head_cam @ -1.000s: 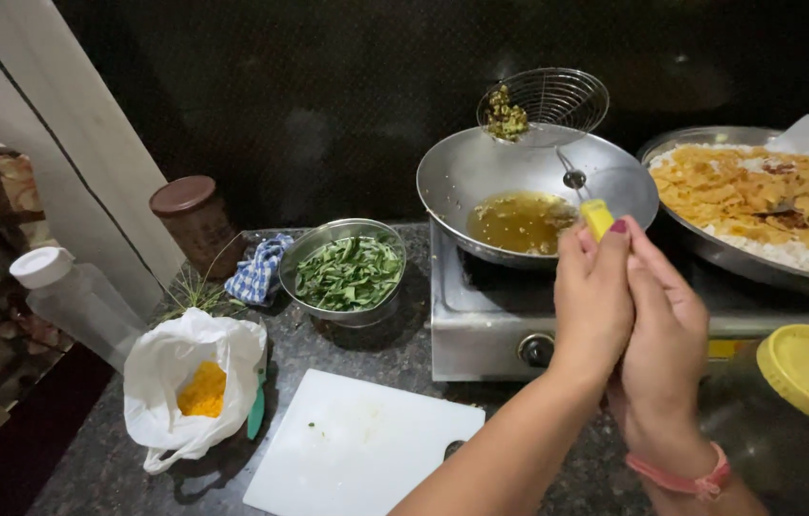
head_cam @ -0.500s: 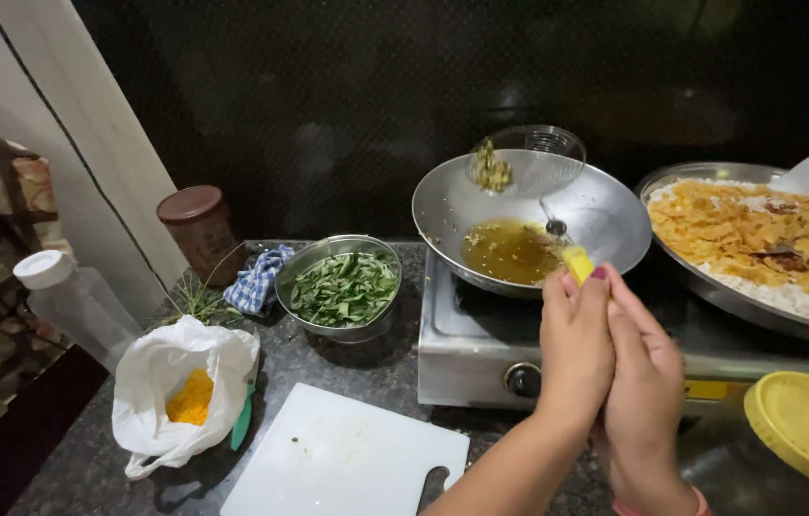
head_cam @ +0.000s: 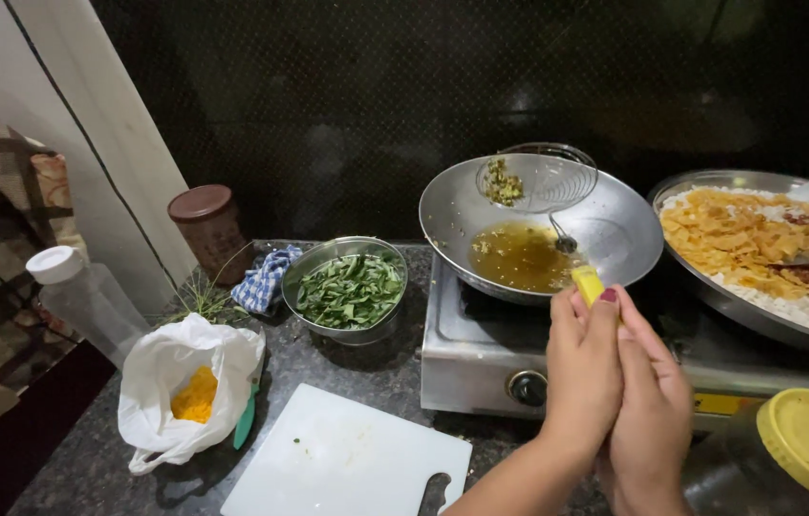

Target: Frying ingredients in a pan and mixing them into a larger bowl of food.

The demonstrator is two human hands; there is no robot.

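left hand [head_cam: 584, 368] and right hand [head_cam: 651, 420] pressed together before the gas stove [head_cam: 481, 358]; fingers clamped on a small yellow piece [head_cam: 588, 283] | piece sits at the fingertips, just short of the oil-filled wok [head_cam: 614, 225] | looks light, firm, perhaps slick; best pinched at its sides

Dim, warm overhead light; sharp, dark backdrop.
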